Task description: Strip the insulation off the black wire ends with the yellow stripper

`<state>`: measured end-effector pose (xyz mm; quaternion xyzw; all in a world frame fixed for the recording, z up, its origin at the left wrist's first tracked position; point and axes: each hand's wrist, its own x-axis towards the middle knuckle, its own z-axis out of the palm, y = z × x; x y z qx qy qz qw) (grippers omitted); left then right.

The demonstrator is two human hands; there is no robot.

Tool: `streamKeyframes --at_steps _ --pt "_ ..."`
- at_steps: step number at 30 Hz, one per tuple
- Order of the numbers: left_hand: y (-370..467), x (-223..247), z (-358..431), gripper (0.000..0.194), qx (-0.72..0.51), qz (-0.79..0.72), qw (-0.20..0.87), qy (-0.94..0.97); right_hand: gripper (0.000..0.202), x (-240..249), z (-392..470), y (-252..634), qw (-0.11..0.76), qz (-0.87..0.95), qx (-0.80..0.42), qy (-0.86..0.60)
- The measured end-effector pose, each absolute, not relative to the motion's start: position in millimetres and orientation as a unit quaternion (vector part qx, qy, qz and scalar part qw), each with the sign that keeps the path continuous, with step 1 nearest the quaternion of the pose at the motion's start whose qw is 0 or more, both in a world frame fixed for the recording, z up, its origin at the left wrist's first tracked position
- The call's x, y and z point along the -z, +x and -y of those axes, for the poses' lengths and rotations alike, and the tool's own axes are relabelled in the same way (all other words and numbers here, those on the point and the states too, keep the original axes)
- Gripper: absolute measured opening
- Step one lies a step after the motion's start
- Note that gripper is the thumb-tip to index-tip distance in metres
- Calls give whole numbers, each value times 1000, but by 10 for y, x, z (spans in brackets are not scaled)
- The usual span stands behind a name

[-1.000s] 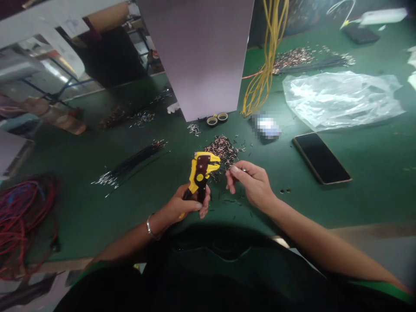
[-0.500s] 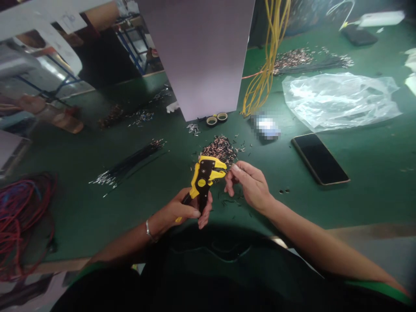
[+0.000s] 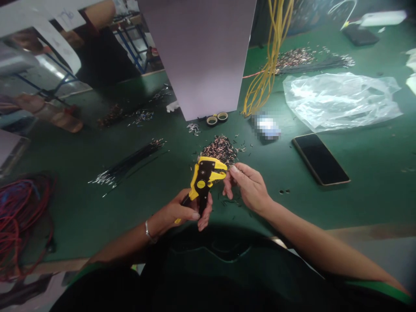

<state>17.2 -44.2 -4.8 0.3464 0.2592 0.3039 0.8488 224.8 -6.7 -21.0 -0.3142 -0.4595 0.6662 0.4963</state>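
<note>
My left hand is wrapped round the handles of a yellow and black wire stripper, its jaws pointing right. Close to those jaws, the thumb and forefinger of my right hand are pinched together. What they hold, if anything, is too small to make out. Just behind the stripper lies a heap of short copper-coloured and black wire bits. A bundle of black wires with bare silvery ends rests on the green table to the left of the stripper.
A phone and a clear plastic bag lie on the right. Yellow wires hang beside a pale upright panel, with tape rolls at its foot. Red cables are coiled at left. Another person's hand is at far left.
My right hand has shifted slightly left, bringing its fingertips nearer the stripper's jaws. My left hand and the stripper stay nearly where they were.
</note>
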Motion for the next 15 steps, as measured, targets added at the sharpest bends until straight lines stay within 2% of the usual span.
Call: streamKeyframes --at_steps 15 --pt "163 31 441 34 -307 -267 839 362 31 219 91 2216 487 445 -687 -306"
